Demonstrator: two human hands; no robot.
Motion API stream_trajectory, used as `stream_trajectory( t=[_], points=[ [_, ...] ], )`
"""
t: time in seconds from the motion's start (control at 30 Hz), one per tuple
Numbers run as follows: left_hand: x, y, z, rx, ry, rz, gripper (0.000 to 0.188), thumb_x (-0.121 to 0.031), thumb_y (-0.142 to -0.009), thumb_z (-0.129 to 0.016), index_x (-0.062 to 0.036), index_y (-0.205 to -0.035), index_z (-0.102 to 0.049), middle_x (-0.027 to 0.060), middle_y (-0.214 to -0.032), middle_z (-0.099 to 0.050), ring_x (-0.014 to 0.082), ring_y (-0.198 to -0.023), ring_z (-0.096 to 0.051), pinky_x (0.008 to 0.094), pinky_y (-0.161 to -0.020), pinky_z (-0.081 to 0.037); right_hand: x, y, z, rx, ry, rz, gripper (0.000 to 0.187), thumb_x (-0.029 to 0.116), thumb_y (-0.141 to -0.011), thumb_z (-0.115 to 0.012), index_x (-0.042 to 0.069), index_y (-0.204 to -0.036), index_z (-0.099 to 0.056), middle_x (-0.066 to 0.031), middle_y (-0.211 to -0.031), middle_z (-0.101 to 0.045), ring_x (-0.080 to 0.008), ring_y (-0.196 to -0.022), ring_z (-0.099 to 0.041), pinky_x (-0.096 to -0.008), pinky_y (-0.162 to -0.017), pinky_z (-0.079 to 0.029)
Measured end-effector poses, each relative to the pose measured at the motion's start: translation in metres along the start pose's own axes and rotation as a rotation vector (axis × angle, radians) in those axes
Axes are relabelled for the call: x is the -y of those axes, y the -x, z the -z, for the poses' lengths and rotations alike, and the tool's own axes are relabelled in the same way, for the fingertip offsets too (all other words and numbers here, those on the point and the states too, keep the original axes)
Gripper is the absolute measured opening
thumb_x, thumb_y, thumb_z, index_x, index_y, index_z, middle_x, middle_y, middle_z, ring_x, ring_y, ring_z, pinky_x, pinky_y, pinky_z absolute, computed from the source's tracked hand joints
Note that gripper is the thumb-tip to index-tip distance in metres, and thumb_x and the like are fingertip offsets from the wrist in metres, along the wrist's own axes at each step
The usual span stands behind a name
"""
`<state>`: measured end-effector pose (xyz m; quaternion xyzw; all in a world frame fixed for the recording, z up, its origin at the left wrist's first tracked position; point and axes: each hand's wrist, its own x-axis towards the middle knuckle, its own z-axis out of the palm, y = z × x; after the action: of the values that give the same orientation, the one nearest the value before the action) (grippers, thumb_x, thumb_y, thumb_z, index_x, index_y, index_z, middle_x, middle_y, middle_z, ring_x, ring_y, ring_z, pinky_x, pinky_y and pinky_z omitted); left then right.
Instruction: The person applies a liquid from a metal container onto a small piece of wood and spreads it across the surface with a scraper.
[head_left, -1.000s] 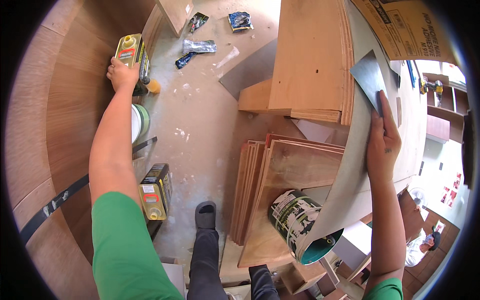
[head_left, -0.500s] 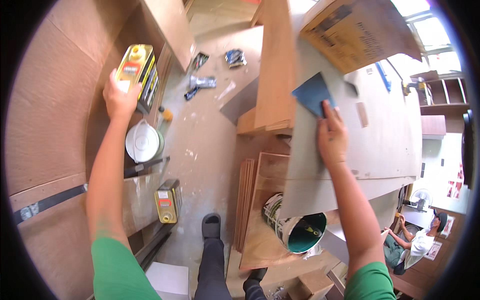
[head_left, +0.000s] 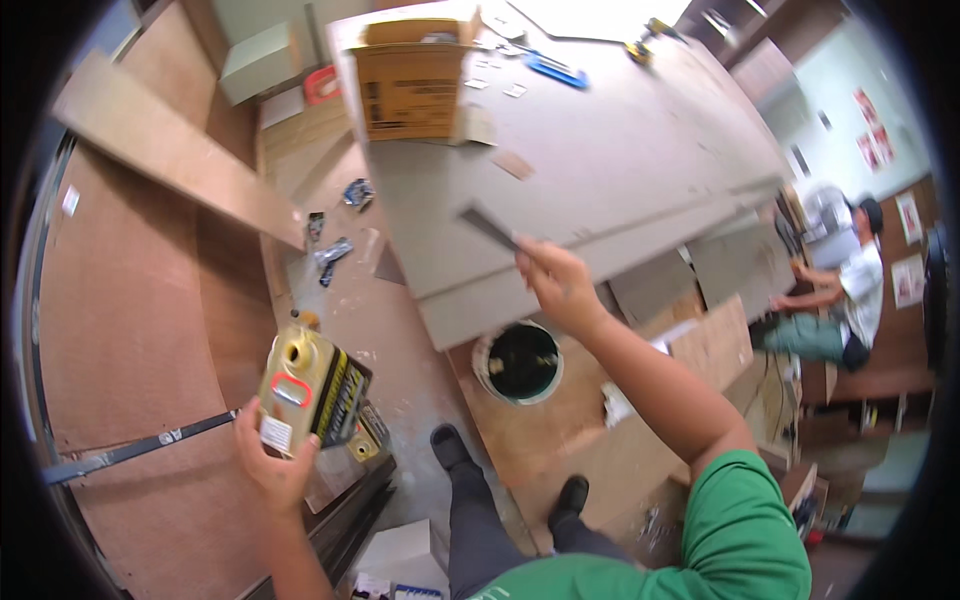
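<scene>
My left hand (head_left: 275, 465) grips the lower side of a gold rectangular metal can (head_left: 312, 385) with a black label. The can is tilted, and its round spout shows a dark opening. In my right hand (head_left: 562, 287) a thin, dark, flat piece (head_left: 488, 226) is pinched; it looks like a square scraper, seen almost edge-on. It hangs over the grey board tabletop (head_left: 600, 170). Below the table's near edge stands a bucket (head_left: 481, 372) with dark green inside, close to my right hand but not touched by it.
A cardboard box (head_left: 410, 90) and a blue tool (head_left: 556, 70) lie on the tabletop. A second gold can (head_left: 368, 440) stands on the floor behind the held one. Wooden panels (head_left: 170, 150) line the left. Crumpled wrappers (head_left: 358, 193) litter the floor. Another person (head_left: 850, 290) is working at the right.
The left hand has drawn the can down toward my body. The right hand has turned the flat piece from face-on to nearly edge-on. My view has swung, bringing the bucket's inside into sight.
</scene>
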<state>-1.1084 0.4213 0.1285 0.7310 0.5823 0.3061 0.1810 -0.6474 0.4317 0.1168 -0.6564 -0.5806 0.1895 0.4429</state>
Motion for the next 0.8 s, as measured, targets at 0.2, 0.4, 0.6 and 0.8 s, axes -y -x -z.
stream_trajectory(
  t=[0.2, 0.4, 0.6, 0.8],
  points=[
    [-0.118, 0.143, -0.035, 0.277, 0.034, -0.064, 0.081, -0.015, -0.057, -0.083, -0.0015, -0.131, -0.052, 0.0177, -0.124, -0.054, 0.0374, -0.117, -0.053, 0.0469, -0.104, -0.042, -0.002, 0.339, 0.177, -0.052, -0.398, -0.922, 0.034, 0.032, -0.099, -0.061, 0.006, -0.077, -0.061, 0.0008, -0.073, -0.055, -0.0098, -0.068, -0.051, -0.0279, -0.062, -0.043],
    [-0.261, 0.236, -0.065, 0.389, 0.064, -0.110, 0.078, -0.017, -0.056, -0.085, -0.0050, -0.127, -0.054, 0.0179, -0.124, -0.057, 0.0380, -0.117, -0.055, 0.0464, -0.102, -0.044, -0.066, 0.550, 0.370, -0.459, -0.501, -1.133, 0.012, 0.015, -0.089, -0.068, 0.005, -0.082, -0.067, -0.0021, -0.077, -0.066, -0.0136, -0.066, -0.062, -0.0297, -0.063, -0.053],
    [-0.412, 0.281, -0.067, 0.356, 0.013, -0.223, 0.078, -0.018, -0.059, -0.085, -0.0041, -0.129, -0.054, 0.0166, -0.119, -0.059, 0.0341, -0.112, -0.058, 0.0426, -0.099, -0.046, -0.110, 0.689, 0.508, -0.512, -0.487, -1.072, 0.016, 0.003, -0.077, -0.064, 0.001, -0.094, -0.067, -0.0023, -0.085, -0.068, -0.0133, -0.070, -0.062, -0.0283, -0.064, -0.049],
    [-0.521, 0.309, -0.086, 0.312, 0.125, -0.300, 0.077, -0.016, -0.062, -0.085, -0.0022, -0.131, -0.054, 0.0161, -0.119, -0.060, 0.0285, -0.113, -0.061, 0.0388, -0.101, -0.047, -0.135, 0.811, 0.524, -0.646, -0.555, -1.277, 0.029, 0.005, -0.081, -0.061, 0.001, -0.110, -0.064, -0.0054, -0.098, -0.067, -0.0193, -0.090, -0.061, -0.0334, -0.087, -0.048]
  ],
)
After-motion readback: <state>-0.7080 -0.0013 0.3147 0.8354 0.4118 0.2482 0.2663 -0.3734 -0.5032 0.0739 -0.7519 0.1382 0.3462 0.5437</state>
